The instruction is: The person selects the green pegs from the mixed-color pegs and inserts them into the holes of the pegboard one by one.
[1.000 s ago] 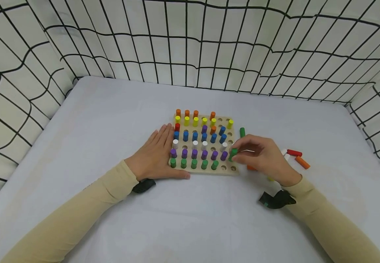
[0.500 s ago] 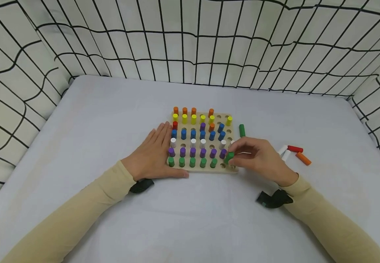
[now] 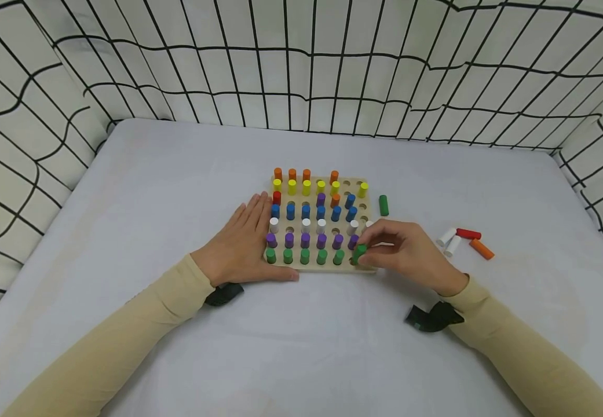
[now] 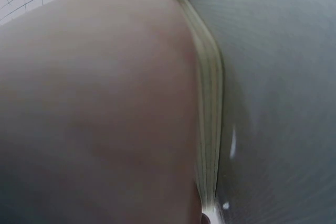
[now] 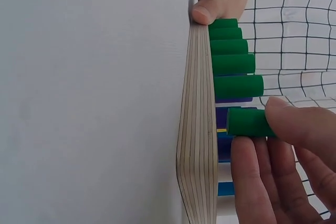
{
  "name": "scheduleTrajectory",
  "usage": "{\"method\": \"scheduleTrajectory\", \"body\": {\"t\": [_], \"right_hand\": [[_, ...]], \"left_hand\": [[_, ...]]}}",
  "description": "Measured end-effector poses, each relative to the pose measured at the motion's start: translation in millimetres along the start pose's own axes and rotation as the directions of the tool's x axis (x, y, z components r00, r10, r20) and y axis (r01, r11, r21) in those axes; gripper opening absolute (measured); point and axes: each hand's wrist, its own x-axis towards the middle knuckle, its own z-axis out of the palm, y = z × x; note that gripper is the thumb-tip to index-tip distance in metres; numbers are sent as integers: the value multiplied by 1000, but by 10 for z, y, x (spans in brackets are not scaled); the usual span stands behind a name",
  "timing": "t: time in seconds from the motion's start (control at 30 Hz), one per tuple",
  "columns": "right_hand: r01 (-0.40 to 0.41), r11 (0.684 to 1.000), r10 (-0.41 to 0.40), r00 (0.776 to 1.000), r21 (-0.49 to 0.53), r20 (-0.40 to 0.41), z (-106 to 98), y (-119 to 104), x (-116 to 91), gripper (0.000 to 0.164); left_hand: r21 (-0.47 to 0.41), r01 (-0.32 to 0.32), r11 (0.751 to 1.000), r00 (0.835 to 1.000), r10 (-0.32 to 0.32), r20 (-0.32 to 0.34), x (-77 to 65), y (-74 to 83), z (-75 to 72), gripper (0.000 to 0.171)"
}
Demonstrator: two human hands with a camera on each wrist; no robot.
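Note:
A wooden pegboard (image 3: 327, 268) stands on the white table, with rows of coloured pegs upright in its holes. My right hand (image 3: 408, 249) pinches a green peg (image 5: 247, 122) between thumb and fingers. In the right wrist view that peg's lower end is just above the board's top face, in line with the front green row (image 5: 233, 64). In the head view it overlaps the sixth hole of that row. Flat along the board's left side lies my left hand (image 3: 238, 243), fingers straight, its thumb along the front edge. The left wrist view mostly shows the hand's blurred skin beside the board's layered edge (image 4: 210, 93).
A loose green peg (image 3: 383, 205) lies right of the board. Farther right are two white pegs (image 3: 452, 245), a red peg (image 3: 468, 234) and an orange peg (image 3: 481, 249). Black wire grids (image 3: 311, 75) stand along the table's back and sides.
My right hand has moved slightly left with the green peg, from the board's right edge to over the front row. The left hand keeps its place against the board.

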Motion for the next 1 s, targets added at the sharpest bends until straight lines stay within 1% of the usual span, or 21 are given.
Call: {"method": "scheduleTrajectory", "body": {"t": [0.3, 0.73, 1.0], "right_hand": [[15, 1000, -15, 1000, -3, 8, 24, 12, -2, 23], [15, 1000, -15, 999, -5, 28, 41, 4, 10, 24], [16, 1000, -17, 999, 19, 42, 43, 4, 8, 26]], "left_hand": [[8, 4, 1000, 1000, -4, -2, 12, -1, 10, 145], [1, 9, 1000, 1000, -9, -2, 10, -6, 15, 145], [5, 6, 1000, 1000, -6, -4, 5, -1, 11, 145]]}}
